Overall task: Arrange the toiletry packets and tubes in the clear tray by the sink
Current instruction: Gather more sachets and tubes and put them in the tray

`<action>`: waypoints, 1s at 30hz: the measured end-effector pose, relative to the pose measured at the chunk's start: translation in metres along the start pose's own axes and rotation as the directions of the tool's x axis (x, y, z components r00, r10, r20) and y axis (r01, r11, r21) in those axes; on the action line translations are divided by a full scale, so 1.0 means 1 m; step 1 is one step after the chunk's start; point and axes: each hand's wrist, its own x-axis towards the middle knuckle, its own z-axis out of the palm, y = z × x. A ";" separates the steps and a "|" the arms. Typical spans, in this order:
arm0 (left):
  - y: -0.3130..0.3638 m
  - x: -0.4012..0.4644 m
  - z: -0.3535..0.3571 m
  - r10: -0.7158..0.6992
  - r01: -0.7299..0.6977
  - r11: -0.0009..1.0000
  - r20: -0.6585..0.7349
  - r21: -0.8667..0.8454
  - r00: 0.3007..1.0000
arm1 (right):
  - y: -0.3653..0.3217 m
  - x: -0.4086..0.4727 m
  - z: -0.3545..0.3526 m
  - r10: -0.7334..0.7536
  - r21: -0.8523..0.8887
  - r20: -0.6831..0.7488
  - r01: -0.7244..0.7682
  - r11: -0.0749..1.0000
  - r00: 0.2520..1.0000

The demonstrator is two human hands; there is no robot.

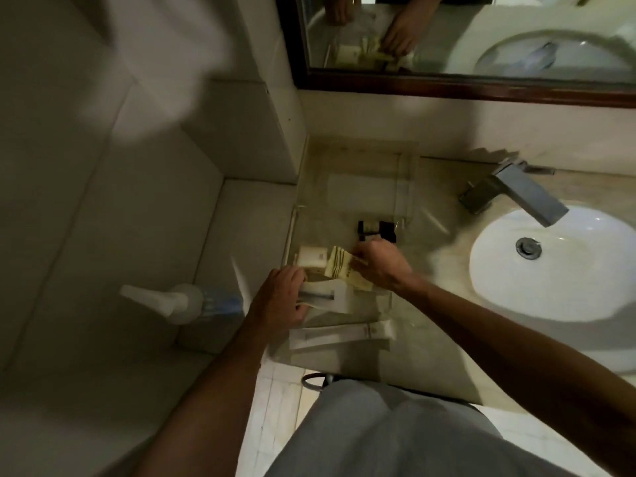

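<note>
A clear tray [406, 187] lies on the counter left of the sink [557, 263]. Inside it sit a white box [311, 257], pale yellow packets [344, 270] and small dark bottles [377, 228]. My right hand [382, 263] pinches the yellow packets near the tray's middle. At the tray's front left my left hand [278, 297] holds white packets [330, 299]. A white tube [364, 333] and a long white packet [320, 339] lie at the near edge. The frame is blurred.
A chrome tap [516, 191] overhangs the sink on the right. A white pump bottle [172, 301] stands on a ledge at the left. A dark-framed mirror [447, 84] hangs behind the counter. Tiled wall closes off the tray's left side.
</note>
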 end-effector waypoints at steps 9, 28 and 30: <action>0.002 -0.017 0.001 0.036 -0.037 0.999 0.022 0.025 0.999 | -0.013 0.017 0.003 -0.135 -0.221 -0.060 0.119 0.968 0.989; -0.013 0.057 -0.042 -0.126 0.141 0.988 -0.180 0.068 0.975 | -0.011 0.000 0.017 -0.097 -0.001 -0.328 0.102 0.995 0.940; -0.006 0.081 -0.043 -0.110 0.122 0.989 -0.135 0.082 0.985 | -0.002 -0.017 0.011 -0.012 0.080 -0.407 0.049 0.996 0.913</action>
